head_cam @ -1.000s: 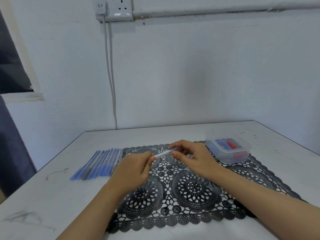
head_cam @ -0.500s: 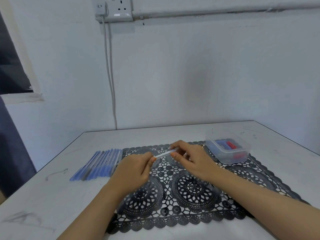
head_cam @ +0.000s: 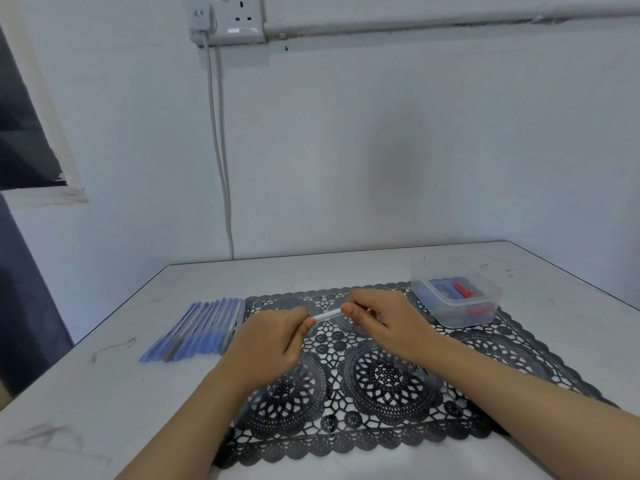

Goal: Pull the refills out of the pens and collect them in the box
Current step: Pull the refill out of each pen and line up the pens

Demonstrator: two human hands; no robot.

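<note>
- Head view. We log one pale, thin pen (head_cam: 327, 314) held between both hands above the far half of the mat (head_cam: 381, 393). Only a short stretch of it shows between the two hands, and it runs slightly upward toward the right.
- Left hand (head_cam: 266, 341): fingers curled into a loose fist round the near-left end of the pen, back of the hand toward the camera. The fingertips are hidden, so we cannot tell exactly how they sit on the barrel.
- Right hand (head_cam: 384, 323): thumb and fingers pinch the far-right end of the pen, and the thumb tip shows right at the barrel.
- We cannot tell whether the visible stretch is the barrel or a refill partly drawn out.
- Row of pens (head_cam: 201, 327): blue-tinted, lying side by side on the table (head_cam: 86, 393), just beside the left edge of the mat and to the left of the left hand.
- Box (head_cam: 457, 299): clear plastic, lid off, standing on the far-right corner of the mat, near the right hand but apart from it. It holds blue and red pieces (head_cam: 453, 289), which are too small for us to identify.
- The mat is black, lace-patterned, with a scalloped edge, and both forearms pass over it.
- On the wall behind: a wall socket (head_cam: 239, 19) with a plug in it, a cable (head_cam: 218, 150) hanging down behind the table, and trunking (head_cam: 450, 20) running right from the socket.
</note>
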